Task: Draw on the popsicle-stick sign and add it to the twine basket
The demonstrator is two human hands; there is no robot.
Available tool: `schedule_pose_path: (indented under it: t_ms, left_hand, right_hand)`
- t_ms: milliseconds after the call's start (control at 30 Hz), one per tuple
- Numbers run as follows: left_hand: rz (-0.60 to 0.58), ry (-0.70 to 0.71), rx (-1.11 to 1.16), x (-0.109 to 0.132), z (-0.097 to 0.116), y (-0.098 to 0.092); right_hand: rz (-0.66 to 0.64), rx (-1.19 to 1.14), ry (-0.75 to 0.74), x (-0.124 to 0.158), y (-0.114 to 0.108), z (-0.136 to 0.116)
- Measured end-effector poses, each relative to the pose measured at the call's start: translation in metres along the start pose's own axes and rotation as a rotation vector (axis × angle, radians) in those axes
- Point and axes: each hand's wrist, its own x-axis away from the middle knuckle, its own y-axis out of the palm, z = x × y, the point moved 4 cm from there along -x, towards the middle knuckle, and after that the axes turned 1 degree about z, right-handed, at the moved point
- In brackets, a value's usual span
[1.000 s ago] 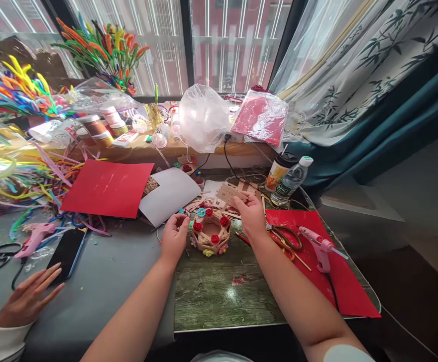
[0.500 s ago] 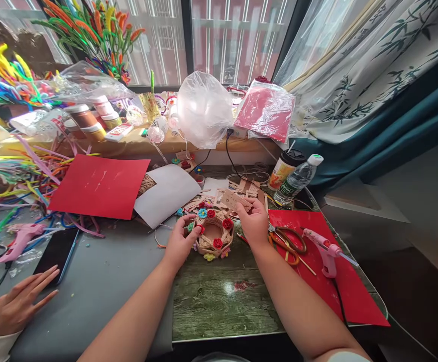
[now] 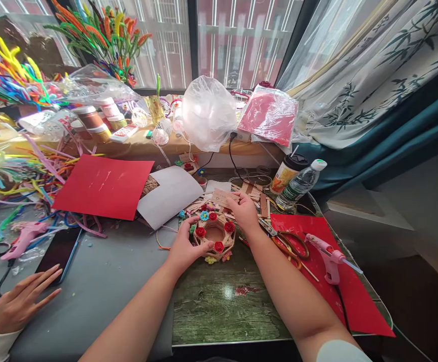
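My left hand [image 3: 187, 246] grips the left side of an eight-sided twine-wrapped ring [image 3: 223, 235], its thumb over the near rim. Red roses sit on the ring's top, and small blue, yellow and pink flowers line its outside. Farther back, my right hand [image 3: 244, 211] pinches a small flat piece of light wood [image 3: 223, 197] with faint marks on it. That piece is above a pile of loose craft sticks [image 3: 200, 205]. Orange-handled scissors [image 3: 292, 244] lie to the right of my right forearm.
A pink glue gun [image 3: 330, 256] rests on red sheet [image 3: 358, 301] at right. Behind stand a water bottle [image 3: 298, 188] and a drink cup [image 3: 285, 173]. Another person's hand [image 3: 23, 301] touches a phone [image 3: 59, 254] at left. White paper [image 3: 170, 193] lies beyond my left hand.
My right hand has moved slightly away from me and left with the wooden piece. My left thumb has shifted from the left rose to the ring's near rim.
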Motion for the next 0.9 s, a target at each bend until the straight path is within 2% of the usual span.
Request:
schedule_pose_path:
  t_ms: [167,433,533,600,767,900]
  left_hand:
    - [-0.009,-0.012,-0.013,0.0,-0.003,0.001]
    - [-0.011,-0.02,0.02,0.0,-0.004,0.001]
    - [-0.022,-0.02,0.021,0.0,-0.003,0.001]
    - [-0.027,-0.021,0.024,0.0,-0.002,0.001]
    - [-0.067,-0.059,0.006,0.001,0.001,0.001]
    - [-0.075,-0.071,0.006,0.001,0.001,0.001]
  right_hand:
    - [0.004,-0.107,0.054,0.001,-0.001,0.01]
    - [0.044,-0.074,0.01,-0.002,-0.002,0.009]
    - [0.013,-0.062,0.017,0.001,0.0,0.008]
    - [-0.025,0.02,-0.017,0.004,0.002,0.003]
    - [-0.077,0.403,-0.156,0.016,0.003,-0.016]
    - [-0.106,0.513,-0.179,0.02,0.004,-0.028]
